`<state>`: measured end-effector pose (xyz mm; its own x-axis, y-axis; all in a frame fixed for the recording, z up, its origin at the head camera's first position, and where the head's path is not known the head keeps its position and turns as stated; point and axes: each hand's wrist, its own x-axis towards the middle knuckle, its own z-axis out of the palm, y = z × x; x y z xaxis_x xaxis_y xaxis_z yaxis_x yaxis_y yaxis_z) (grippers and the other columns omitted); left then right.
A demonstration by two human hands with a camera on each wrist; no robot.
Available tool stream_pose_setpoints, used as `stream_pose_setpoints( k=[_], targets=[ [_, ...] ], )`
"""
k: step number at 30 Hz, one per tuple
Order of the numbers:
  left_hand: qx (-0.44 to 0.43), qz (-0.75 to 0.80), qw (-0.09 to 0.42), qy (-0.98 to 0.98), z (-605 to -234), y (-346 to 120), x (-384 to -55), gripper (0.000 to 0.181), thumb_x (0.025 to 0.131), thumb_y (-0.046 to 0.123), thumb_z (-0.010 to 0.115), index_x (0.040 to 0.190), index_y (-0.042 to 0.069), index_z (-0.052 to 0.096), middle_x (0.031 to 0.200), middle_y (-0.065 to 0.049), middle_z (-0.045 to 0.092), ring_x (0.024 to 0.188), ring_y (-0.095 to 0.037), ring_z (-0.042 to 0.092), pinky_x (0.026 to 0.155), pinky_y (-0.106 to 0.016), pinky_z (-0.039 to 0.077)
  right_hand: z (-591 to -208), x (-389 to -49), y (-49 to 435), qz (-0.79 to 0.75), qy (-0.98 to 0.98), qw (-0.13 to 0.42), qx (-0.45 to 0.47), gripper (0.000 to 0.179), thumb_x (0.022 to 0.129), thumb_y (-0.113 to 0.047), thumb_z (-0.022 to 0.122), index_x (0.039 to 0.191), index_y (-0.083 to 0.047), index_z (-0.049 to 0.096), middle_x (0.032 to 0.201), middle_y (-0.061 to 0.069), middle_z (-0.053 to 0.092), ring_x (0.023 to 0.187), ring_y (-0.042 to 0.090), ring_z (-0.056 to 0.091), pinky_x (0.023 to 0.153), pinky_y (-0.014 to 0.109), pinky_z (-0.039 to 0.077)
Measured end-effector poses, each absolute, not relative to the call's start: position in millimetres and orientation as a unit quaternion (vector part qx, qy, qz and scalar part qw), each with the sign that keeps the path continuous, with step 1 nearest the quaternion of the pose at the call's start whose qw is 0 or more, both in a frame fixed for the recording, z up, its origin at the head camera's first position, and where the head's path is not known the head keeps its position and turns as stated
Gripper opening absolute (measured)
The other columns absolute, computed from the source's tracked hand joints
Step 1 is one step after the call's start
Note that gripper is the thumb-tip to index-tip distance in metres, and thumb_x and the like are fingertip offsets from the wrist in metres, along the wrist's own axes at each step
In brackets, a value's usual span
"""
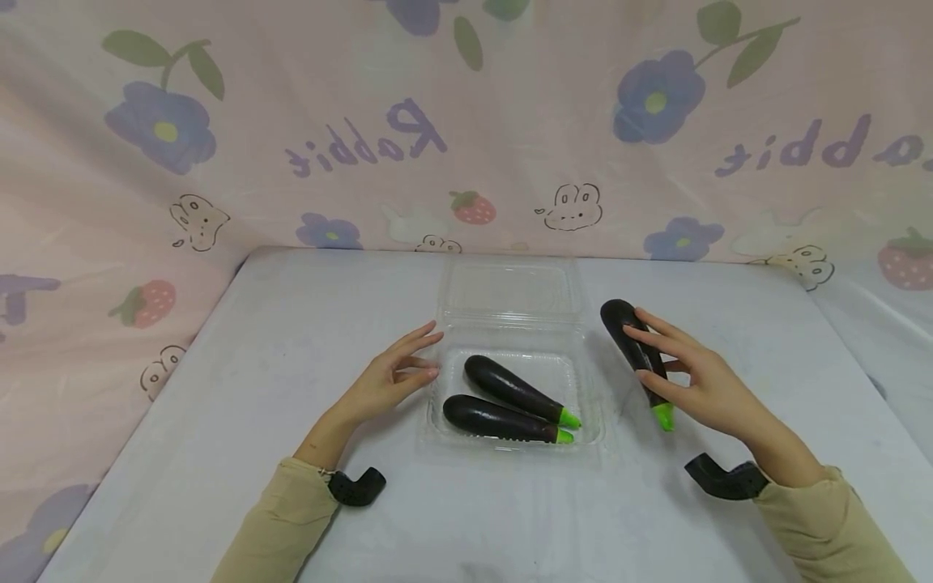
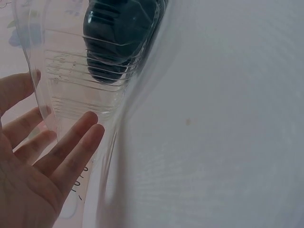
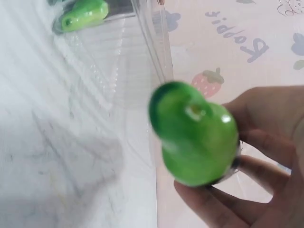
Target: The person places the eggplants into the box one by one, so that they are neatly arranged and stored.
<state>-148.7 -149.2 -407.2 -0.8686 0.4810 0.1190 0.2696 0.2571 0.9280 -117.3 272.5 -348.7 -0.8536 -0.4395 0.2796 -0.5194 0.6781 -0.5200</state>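
A clear plastic clamshell box (image 1: 594,380) lies with its lid (image 1: 510,291) folded back. Two dark eggplants with bright green stems, an upper one (image 1: 510,387) and a lower one (image 1: 496,419), lie side by side inside it. To the right of the box, my right hand (image 1: 703,385) grips a third eggplant (image 1: 619,324) between thumb and fingers; its green stem (image 3: 199,137) faces the right wrist camera. My left hand (image 1: 389,376) is at the box's left side, fingers extended and apart. In the left wrist view, its fingertips (image 2: 90,128) appear at the clear plastic wall.
A white cloth (image 1: 277,340) covers the table. Behind and to the left hangs a pink curtain (image 1: 510,121) printed with flowers, strawberries and rabbits. Black wrist devices, a left one (image 1: 357,487) and a right one (image 1: 725,478), sit by the sleeves.
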Motion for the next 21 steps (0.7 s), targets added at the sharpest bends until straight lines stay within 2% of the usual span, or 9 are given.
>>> stream_pose_setpoints(
  k=[9,16,21],
  targets=[
    [0.236,0.56,0.096,0.788,-408,-149,-148,0.055,0.093,0.01,0.063,0.144,0.004,0.042,0.159,-0.006,0.023,0.116,-0.033,0.058,0.095,-0.03,0.052,-342,-118,259,0.283,-0.915,0.059,0.282,0.059,0.088,-0.009,0.069,0.142,-0.016,0.048,0.155,0.008,0.033,0.133,-0.005,0.032,0.081,0.026,0.054],
    [0.234,0.557,0.094,0.791,-408,-150,-148,0.055,0.093,0.012,0.063,0.144,0.005,0.043,0.159,-0.003,0.024,0.115,-0.031,0.059,0.095,-0.031,0.052,-337,-121,250,0.281,-0.904,0.043,0.319,0.056,0.088,-0.006,0.068,0.14,-0.013,0.05,0.153,0.011,0.035,0.132,-0.003,0.036,0.082,0.026,0.054],
    [0.235,0.559,0.094,0.789,-408,-150,-148,0.054,0.093,0.011,0.063,0.143,0.005,0.043,0.159,-0.002,0.024,0.115,-0.031,0.059,0.095,-0.031,0.052,-336,-123,244,0.277,-0.899,0.033,0.336,0.055,0.087,-0.005,0.068,0.139,-0.011,0.051,0.153,0.012,0.036,0.131,0.006,0.041,0.082,0.027,0.054]
  ],
)
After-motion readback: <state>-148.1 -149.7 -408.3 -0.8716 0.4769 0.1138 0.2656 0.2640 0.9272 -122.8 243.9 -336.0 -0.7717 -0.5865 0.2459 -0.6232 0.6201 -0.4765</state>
